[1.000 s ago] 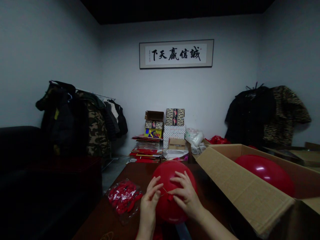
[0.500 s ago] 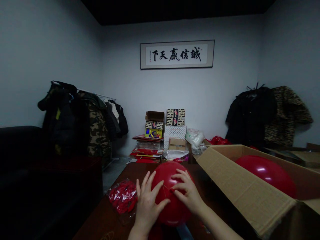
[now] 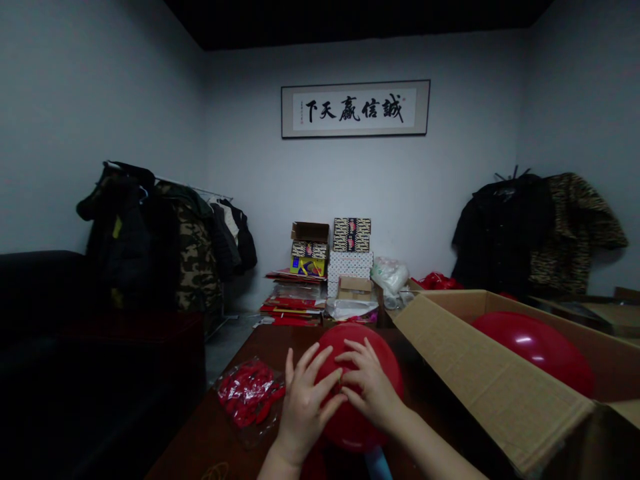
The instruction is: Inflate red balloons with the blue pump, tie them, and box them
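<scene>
A red inflated balloon sits in front of me over the brown table, its knotless-looking neck end turned toward me and mostly covered by fingers. My right hand pinches the neck between thumb and fingertips, the other fingers lying along the balloon. Close against it, my left hand has thumb and index finger at the same spot, with a thin rubber band just visible there. Left of the hands lies a clear bag of red uninflated balloons. Below the balloon a light blue object shows in part.
A large open cardboard box stands at the right, with another red balloon inside. Thin yellowish loops lie at the near table edge. Stacked boxes are beyond the table; coats hang on both sides.
My hands have come together at the balloon's neck; the band stretched between them is now mostly hidden. The left hand and the balloon have shifted a little to the right.
</scene>
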Available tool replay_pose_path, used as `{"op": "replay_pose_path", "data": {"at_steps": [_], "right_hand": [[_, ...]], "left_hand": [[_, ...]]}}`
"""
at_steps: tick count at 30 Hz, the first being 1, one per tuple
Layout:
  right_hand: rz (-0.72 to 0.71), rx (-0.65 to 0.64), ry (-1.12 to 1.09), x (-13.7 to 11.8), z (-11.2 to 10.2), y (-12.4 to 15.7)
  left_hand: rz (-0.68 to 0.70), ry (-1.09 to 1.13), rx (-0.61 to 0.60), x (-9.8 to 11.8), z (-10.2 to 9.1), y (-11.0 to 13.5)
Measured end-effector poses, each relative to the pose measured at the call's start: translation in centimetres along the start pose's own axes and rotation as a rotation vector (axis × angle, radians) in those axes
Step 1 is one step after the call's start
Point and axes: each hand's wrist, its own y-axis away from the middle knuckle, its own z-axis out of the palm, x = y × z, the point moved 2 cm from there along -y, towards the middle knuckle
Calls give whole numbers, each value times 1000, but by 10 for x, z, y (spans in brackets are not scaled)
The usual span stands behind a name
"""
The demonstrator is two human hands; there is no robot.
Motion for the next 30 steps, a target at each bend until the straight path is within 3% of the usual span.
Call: {"op": "replay_pose_path", "data": {"at_steps": [6,14,20,26,30], "right_hand": [[7,-21,13,2,-4,0],[30,-54,-87,2,-8,2],[171,102,-315,6,-5,2],[234,197,-244,5,-8,-2],[248,71,-252,3,-9,-8]], "left_hand": [[24,1,-19,-1,-1,-1],[51,68,143,4,-4,-6],[47,59,194,8,-5,-12],[31,44,238,9,5,-11],[43,23,266,8,10,-9]]}}
